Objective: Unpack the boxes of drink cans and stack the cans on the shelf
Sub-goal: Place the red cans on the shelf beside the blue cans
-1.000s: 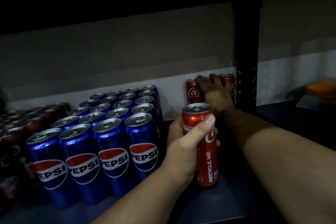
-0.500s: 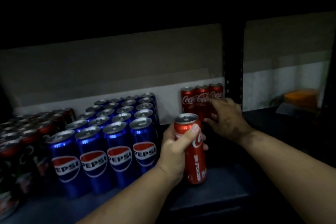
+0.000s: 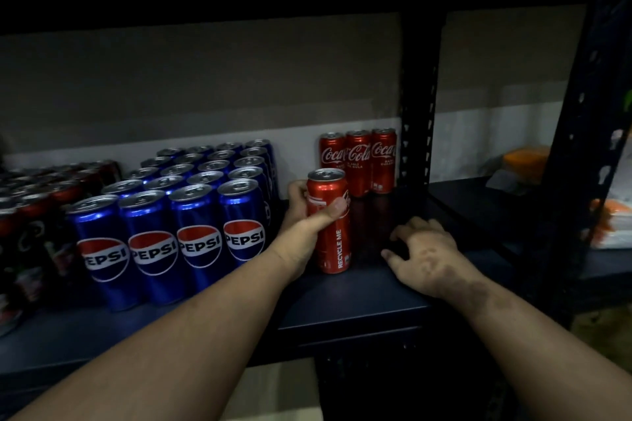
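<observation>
The left hand [image 3: 301, 236] gripped an upright red can [image 3: 330, 220] on the dark shelf [image 3: 359, 301], beside blue Pepsi cans [image 3: 191, 212]. The right hand [image 3: 427, 256] rested empty on the shelf. Three Coca-Cola cans [image 3: 358, 161] stood behind.

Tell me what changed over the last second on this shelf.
The right hand drew back from the three Coca-Cola cans at the back, where it was touching them, and now rests empty on the shelf near the front. The left hand keeps its grip on the upright red Coca-Cola can. The Pepsi cans did not move.
</observation>
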